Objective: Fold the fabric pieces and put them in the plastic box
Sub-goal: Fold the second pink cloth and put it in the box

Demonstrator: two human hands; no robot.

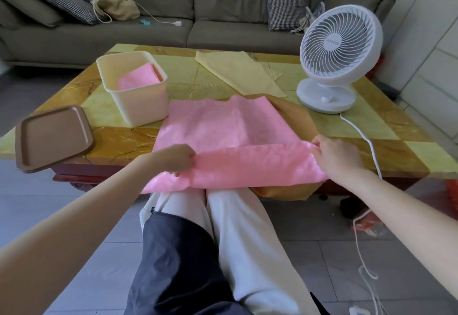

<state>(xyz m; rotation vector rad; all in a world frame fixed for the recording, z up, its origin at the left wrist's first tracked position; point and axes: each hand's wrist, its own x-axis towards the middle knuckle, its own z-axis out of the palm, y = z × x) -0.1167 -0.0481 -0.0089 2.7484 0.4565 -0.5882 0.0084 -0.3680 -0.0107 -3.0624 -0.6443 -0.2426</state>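
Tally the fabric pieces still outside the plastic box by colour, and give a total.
Pink: 1, the pink fabric, gripped by the left hand and the right hand
Yellow: 1, the yellow fabric
Orange: 1, the orange fabric, lying under the pink one
Total: 3

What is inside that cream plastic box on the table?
A folded pink fabric piece lies inside the plastic box, with a thin orange edge beside it. Whatever lies beneath is covered by the pink piece and the box's walls.
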